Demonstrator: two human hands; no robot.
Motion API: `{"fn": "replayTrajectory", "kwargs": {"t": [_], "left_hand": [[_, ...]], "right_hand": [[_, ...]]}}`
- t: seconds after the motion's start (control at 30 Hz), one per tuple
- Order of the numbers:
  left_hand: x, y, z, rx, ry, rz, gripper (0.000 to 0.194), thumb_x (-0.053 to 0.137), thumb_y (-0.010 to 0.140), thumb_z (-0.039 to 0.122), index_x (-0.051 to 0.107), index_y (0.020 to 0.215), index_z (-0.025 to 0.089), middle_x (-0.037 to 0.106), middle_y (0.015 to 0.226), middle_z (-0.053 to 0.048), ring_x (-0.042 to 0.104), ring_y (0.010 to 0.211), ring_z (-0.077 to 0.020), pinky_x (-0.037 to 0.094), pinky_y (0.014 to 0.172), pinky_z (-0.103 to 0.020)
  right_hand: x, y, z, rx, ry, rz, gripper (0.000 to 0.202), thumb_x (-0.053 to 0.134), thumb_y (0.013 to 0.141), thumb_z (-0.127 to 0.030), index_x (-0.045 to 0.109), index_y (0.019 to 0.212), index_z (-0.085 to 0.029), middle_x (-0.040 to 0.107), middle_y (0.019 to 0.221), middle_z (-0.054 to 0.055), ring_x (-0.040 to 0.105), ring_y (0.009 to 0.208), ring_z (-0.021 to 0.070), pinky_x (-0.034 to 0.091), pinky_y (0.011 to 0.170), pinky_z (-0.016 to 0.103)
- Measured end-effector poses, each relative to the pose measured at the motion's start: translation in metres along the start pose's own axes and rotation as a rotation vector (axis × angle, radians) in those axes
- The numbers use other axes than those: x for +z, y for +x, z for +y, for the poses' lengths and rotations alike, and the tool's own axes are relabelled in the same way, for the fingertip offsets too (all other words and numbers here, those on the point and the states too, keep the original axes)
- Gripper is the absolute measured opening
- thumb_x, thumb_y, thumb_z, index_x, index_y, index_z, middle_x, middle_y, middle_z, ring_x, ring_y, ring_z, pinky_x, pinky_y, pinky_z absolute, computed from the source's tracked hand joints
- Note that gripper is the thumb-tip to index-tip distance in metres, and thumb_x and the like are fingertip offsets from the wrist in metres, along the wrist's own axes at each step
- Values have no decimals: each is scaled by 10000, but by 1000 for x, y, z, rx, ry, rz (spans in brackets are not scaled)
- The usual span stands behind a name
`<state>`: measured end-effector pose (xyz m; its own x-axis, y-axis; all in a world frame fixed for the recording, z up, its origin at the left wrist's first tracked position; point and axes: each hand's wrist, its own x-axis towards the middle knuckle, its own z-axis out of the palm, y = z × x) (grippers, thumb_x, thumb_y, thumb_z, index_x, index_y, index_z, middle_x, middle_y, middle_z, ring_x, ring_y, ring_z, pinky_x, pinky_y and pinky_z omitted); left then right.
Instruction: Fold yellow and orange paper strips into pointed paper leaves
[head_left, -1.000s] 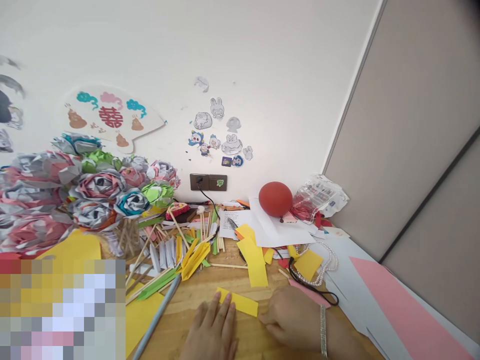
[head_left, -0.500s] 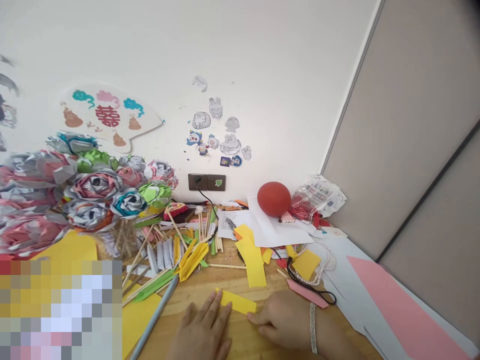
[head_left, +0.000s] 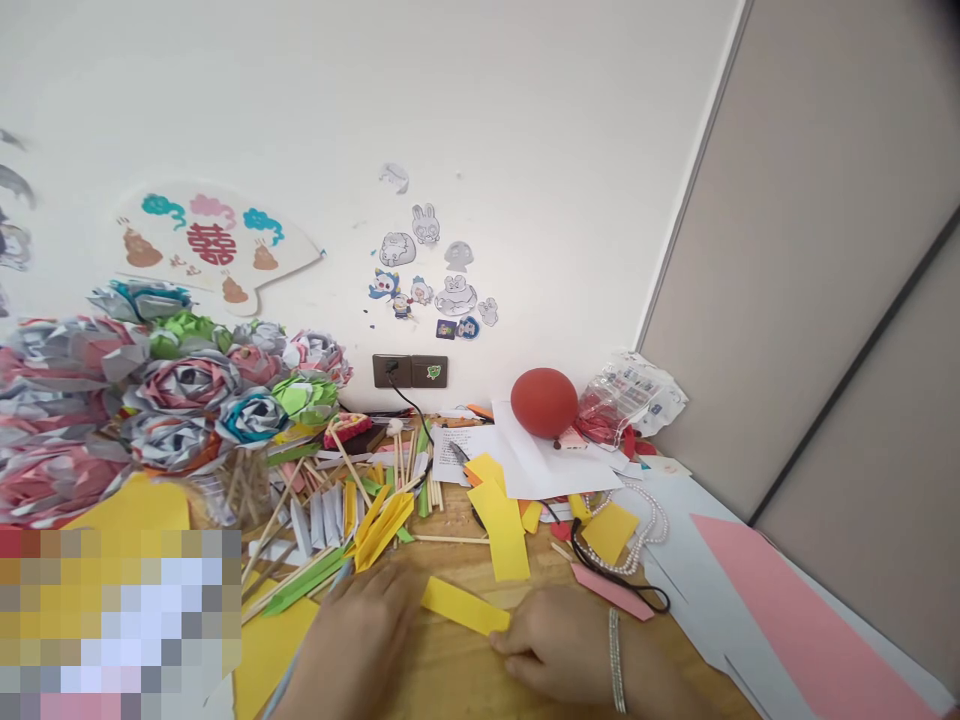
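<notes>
A small yellow paper strip (head_left: 463, 605) lies slantwise on the wooden table. At its right end, my right hand (head_left: 551, 645), with a silvery bracelet on the wrist, has its thumb and forefinger pinched on the paper. My left hand (head_left: 367, 625) is blurred, just left of the strip and over the end of a grey-blue rod (head_left: 283, 686); its fingers are smeared, so what they touch is unclear. Beyond the strip lies a longer yellow paper piece (head_left: 506, 535). Folded yellow paper (head_left: 384, 528) sits behind my left hand.
Paper flowers (head_left: 191, 385) crowd the left side, near wooden sticks and green strips (head_left: 307, 580). A red balloon (head_left: 544, 402) rests by the wall on white sheets (head_left: 555, 470). Right of it are a pearl string (head_left: 651, 540), black cord (head_left: 600, 570) and large pink paper (head_left: 787, 620).
My left hand has come off the yellow strip and moved left. My right hand stays at the strip's right end, its fingers now closed on it. The view has shifted slightly.
</notes>
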<state>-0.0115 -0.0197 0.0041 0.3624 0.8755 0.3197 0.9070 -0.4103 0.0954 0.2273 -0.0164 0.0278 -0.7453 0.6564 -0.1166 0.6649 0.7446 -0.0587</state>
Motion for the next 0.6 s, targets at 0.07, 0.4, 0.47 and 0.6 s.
{"fn": "replayTrajectory", "kwargs": {"t": [0.07, 0.4, 0.47, 0.6], "left_hand": [[10, 0, -3, 107, 62, 122, 374, 454, 792, 112, 583, 1130, 209, 633, 1174, -80, 592, 1043, -247, 455, 896, -410], [26, 0, 16, 428, -95, 205, 221, 351, 927, 156, 551, 997, 220, 630, 792, -8, 583, 704, -173, 444, 650, -277], [22, 1, 18, 480, -120, 223, 263, 295, 954, 174, 554, 954, 220, 612, 739, 5, 564, 659, -160, 415, 616, -261], [19, 3, 21, 579, -106, 273, 374, 259, 976, 197, 502, 692, 198, 584, 668, 10, 517, 598, -146, 370, 586, -262]], "right_hand": [[6, 4, -2, -30, -3, 49, 167, 505, 850, -219, 670, 860, -201, 695, 747, 22, 599, 655, 157, 262, 511, 260], [24, 19, -7, -111, 153, 304, 144, 518, 823, -167, 652, 862, -202, 670, 767, 3, 568, 706, 148, 383, 654, 240], [21, 19, -4, -58, 237, 401, 183, 505, 815, -123, 655, 891, -195, 663, 797, 11, 568, 744, 147, 401, 680, 232], [19, 18, 1, -26, 315, 490, 243, 506, 809, -84, 640, 981, -191, 650, 904, 28, 559, 841, 154, 424, 745, 237]]}}
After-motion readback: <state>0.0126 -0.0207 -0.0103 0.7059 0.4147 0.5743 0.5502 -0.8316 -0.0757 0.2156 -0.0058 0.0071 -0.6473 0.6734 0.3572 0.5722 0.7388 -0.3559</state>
